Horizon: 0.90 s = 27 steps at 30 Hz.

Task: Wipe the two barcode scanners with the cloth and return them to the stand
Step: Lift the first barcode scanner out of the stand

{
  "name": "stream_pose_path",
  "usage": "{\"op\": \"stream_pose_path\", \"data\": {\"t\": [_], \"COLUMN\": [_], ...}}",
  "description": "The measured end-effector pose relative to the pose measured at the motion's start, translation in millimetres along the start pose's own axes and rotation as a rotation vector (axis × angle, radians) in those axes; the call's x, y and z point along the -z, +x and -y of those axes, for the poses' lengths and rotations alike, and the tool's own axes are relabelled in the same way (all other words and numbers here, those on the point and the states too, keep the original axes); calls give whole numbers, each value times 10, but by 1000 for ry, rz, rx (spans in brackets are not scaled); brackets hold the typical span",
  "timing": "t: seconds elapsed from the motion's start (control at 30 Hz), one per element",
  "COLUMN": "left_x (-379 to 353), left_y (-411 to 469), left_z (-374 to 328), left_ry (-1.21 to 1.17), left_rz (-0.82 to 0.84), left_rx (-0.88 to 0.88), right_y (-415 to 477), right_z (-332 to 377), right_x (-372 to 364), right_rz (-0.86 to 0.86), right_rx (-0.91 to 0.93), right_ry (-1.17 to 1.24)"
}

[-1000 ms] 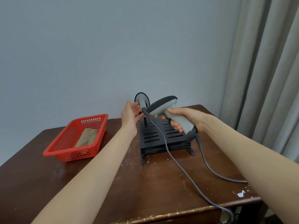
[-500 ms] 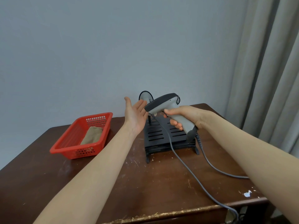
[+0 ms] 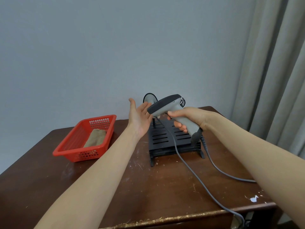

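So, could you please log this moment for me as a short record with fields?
right hand: grips the grey scanner above the stand
left hand: open, palm up, beside the scanner's head
second scanner: at the stand's back, mostly hidden
cloth: in the red basket on the table, left of the stand

Scuffed dark wooden table, red basket at left, black slotted stand behind centre, grey cables trailing rightward
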State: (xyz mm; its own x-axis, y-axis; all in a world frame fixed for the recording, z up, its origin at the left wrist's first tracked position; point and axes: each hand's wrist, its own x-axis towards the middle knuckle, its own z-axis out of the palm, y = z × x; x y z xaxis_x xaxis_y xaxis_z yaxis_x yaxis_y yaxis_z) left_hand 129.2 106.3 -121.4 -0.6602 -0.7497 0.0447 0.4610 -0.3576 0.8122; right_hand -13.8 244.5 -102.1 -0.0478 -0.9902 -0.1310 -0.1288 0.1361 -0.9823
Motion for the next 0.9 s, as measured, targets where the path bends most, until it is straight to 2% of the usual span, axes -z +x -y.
{"op": "stream_pose_path", "data": {"t": [0.3,0.9], "left_x": [41,79], "left_y": [-43,-146], "left_z": [-30,-104], "left_ry": [-22,-22], "left_rz": [37,-12], "left_rx": [7,-14], "right_y": [-1,-3], "right_z": [-5,29], "right_x": [-46,-77], "right_rz": [5,21], "right_rx": [23,64], "right_ry": [4,-31]}}
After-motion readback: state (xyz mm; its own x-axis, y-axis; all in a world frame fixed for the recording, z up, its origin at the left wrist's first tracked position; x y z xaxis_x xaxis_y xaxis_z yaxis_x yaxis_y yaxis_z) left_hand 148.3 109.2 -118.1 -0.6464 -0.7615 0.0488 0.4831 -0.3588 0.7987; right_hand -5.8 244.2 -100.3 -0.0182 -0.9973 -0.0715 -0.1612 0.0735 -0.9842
